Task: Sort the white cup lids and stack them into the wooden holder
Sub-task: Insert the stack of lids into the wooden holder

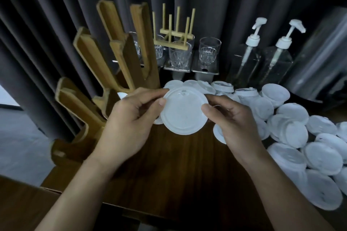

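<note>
Bench (178,170): dark wood grain, bare in the near middle under the forearms.
Left hand (129,118): thumb and curled fingers pinch the left rim of the white cup lid (185,112).
Right hand (232,124): thumb on top and fingers beneath, clamped on the right rim of the same lid.
Where the lid is: raised above the bench between the two hands, flat face toward the camera, small sip opening at its far edge.
Handling: it looks like thin moulded plastic, so probably very light, springy and easily bent or cracked by a hard squeeze. The smooth surface may slip.
Where to hold: the raised rim seems the stiffest part. A light pinch at opposite edges, as now, should keep it flat and leave the centre free to seat on a stack.
Loose lids (300,146): a large heap on the right of the bench, curving round behind the hands. The lids overlap and some are nested, so they may cling together when one is lifted.
Wooden holder (97,84): at the left, its tilted open channels rise toward the far side. No stack shows in the parts visible.
Far row: clear glasses (209,50), a wooden peg rack (174,32) and two pump bottles (246,62), in front of a dark curtain (56,24).
</note>
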Motion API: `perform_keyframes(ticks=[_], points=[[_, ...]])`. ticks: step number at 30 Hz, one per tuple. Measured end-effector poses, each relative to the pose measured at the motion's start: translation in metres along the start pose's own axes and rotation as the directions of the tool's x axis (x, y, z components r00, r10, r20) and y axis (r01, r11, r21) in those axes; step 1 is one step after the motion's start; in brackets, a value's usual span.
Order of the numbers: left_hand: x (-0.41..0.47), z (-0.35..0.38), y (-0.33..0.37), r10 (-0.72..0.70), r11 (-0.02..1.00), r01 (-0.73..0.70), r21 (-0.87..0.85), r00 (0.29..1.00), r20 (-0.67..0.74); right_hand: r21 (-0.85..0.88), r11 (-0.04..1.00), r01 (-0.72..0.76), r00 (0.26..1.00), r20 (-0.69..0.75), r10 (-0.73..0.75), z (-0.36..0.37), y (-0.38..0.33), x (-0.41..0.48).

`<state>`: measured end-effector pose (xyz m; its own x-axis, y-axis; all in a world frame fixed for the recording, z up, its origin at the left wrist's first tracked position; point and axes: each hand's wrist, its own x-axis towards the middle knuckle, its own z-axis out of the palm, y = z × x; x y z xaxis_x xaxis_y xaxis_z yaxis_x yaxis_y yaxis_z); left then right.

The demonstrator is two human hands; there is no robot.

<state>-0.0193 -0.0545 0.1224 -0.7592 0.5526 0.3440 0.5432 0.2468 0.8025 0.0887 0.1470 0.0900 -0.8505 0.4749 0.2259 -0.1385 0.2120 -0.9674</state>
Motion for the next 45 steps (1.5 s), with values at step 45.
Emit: perform_keyframes(ticks=[45], points=[[0.082,-0.151,-0.157,-0.496,0.703,0.604,-0.375,0.795,0.35,0.241,0.843,-0.481,0.822,-0.21,0.529,0.206,-0.008,0.052]])
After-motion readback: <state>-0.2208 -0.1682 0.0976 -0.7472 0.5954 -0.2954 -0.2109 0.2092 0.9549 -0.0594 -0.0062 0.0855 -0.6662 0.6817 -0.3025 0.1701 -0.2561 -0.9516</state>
